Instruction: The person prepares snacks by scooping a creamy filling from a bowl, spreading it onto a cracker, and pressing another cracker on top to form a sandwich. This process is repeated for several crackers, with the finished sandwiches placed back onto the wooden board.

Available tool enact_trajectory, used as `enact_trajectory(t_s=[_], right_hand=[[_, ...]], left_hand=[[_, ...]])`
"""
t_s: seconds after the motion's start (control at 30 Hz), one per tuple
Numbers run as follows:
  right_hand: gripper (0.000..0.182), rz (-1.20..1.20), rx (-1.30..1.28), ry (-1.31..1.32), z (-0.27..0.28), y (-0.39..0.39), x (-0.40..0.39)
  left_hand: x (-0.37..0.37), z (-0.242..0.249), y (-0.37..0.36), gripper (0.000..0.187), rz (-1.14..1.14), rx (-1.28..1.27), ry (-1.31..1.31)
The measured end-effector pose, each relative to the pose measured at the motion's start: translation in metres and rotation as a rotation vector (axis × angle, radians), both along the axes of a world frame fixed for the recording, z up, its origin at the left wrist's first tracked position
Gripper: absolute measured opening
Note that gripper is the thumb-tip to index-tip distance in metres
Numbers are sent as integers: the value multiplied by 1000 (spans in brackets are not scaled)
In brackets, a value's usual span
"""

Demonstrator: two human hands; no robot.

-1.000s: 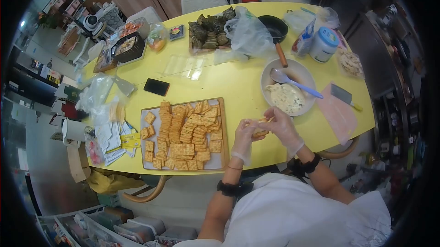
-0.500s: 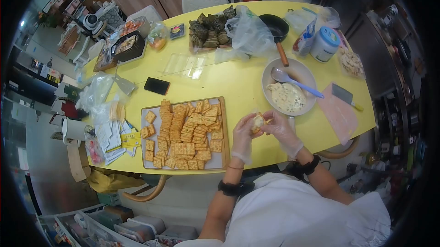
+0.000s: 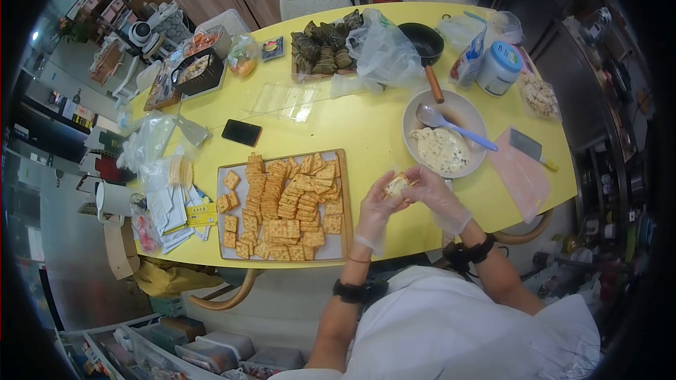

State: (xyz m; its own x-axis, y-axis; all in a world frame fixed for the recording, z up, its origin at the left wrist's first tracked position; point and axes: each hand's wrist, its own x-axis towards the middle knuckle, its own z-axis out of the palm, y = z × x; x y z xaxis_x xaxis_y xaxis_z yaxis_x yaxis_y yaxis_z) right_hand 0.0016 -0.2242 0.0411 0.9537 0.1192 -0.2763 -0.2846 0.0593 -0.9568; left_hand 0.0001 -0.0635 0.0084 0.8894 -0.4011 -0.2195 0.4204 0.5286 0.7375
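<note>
Both my hands wear thin clear gloves and meet over the yellow table [image 3: 352, 126] near its front edge. My left hand [image 3: 374, 212] and my right hand [image 3: 438, 197] together grip a cracker spread with pale filling [image 3: 398, 185], held up between the fingertips. To the left lies a wooden tray [image 3: 343, 190] piled with several square orange crackers [image 3: 289, 204]. Just beyond my hands stands a round bowl [image 3: 461, 109] of creamy white filling [image 3: 442, 150] with a blue-handled spoon [image 3: 451, 126] resting in it.
A black phone [image 3: 241, 133] lies behind the tray. A pink mat with a scraper [image 3: 528, 147] sits at the right. Leaf-wrapped dumplings [image 3: 320, 45], a small black pan [image 3: 422, 45], plastic bags [image 3: 384, 49], a white tub [image 3: 498, 66] and food containers [image 3: 193, 70] crowd the far side. Papers and wrappers [image 3: 169, 204] lie at the left edge.
The cracker was held flat and low between my hands; now it is lifted and tilted with the filling side up. Both hands have risen slightly towards the bowl.
</note>
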Motion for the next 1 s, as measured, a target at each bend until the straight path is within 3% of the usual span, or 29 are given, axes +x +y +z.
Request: enact_trajectory(t_s=[0.2,0.3,0.4,0.6,0.7,0.8,0.9,1.0], right_hand=[[30,-101,-102,-35,-1,8,4],[26,-82,-135,-13,3,8,4],[22,-63,6,16,2,8,0],[22,-15,59,29,4,18,-2],[24,-36,12,47,-14,27,3],[29,199,-522,-199,-47,50,11],[34,385,-726,-631,-95,94,4],[33,576,-866,-608,-98,133,4]], left_hand=[[-3,-11,-11,47,86,122,-246],[-1,6,-8,42,30,181,7],[4,-10,-1,38,57,222,50],[-3,0,19,34,133,66,214],[-21,-13,48,38,234,233,120],[-51,-31,89,42,365,224,193],[-84,-41,129,39,464,238,244],[-102,-50,149,25,623,338,367]])
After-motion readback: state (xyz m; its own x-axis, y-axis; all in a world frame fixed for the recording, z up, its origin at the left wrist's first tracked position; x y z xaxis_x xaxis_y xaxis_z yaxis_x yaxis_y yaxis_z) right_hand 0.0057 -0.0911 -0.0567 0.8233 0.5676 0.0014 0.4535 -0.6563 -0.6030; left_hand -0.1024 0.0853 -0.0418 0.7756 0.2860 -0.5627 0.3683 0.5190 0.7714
